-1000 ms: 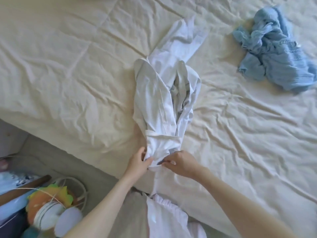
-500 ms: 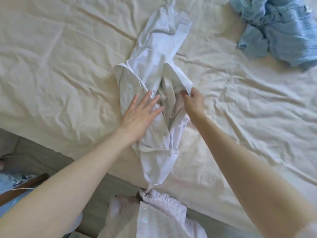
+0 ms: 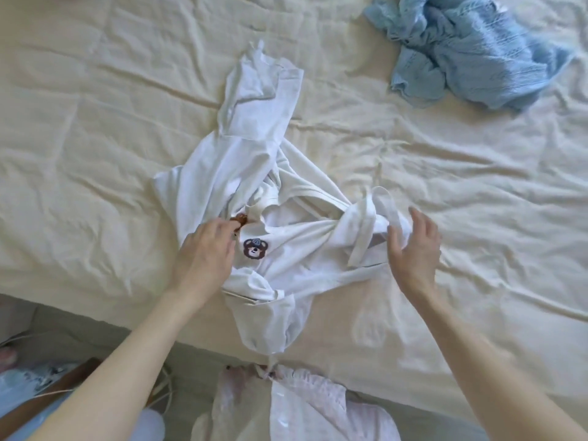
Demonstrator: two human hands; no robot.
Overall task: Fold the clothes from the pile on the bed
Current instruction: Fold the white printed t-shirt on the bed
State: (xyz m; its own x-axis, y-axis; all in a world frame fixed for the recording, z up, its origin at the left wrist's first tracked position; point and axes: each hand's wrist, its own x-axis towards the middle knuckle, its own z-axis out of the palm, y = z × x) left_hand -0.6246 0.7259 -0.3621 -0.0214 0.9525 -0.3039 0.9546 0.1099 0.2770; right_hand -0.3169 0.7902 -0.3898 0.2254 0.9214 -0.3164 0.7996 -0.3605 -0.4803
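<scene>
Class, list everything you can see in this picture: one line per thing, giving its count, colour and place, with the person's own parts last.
white shirt: one, white, crumpled at bed's near edge
bear patch: one, brown, on the shirt's front
blue garment: one, light blue, bunched at far right
bed sheet: one, cream, wrinkled, under both garments
clutter: several items, mixed colours, on floor at lower left; unclear
left hand: one, grips the shirt beside the patch
right hand: one, fingers curled round the shirt's right side, blurred

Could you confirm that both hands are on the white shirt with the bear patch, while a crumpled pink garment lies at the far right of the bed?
Not quite: the head view shows that the crumpled garment is light blue, not pink. The rest holds.
</scene>
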